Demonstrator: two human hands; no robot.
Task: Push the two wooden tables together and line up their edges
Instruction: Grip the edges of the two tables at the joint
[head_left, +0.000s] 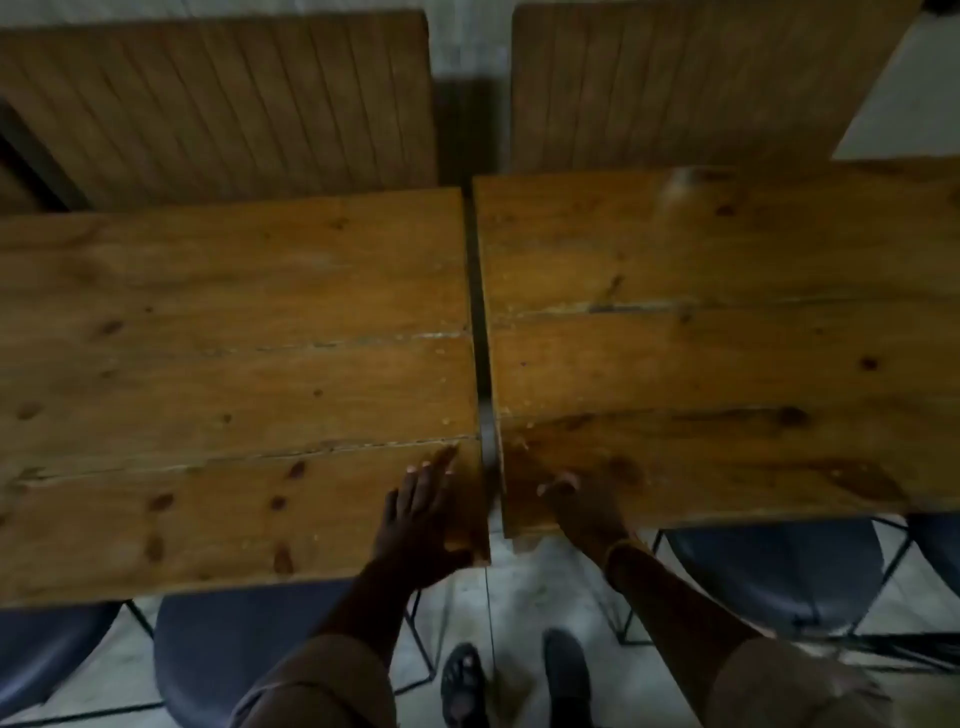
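Observation:
Two wooden plank tables stand side by side with a narrow dark gap between them. The left table (234, 364) reaches nearer to me than the right table (701, 353), so their near edges are offset. My left hand (415, 525) lies flat on the left table's near right corner, thumb curled over the edge. My right hand (582, 509) rests on the right table's near left corner, fingers bent on the top. Neither hand holds a loose object.
Dark blue chairs with thin black metal frames stand at the near side: one (249, 654) under the left table, one (779, 571) under the right. Wooden slatted bench backs (234, 104) line the far side. My feet (519, 680) stand on pale floor below the gap.

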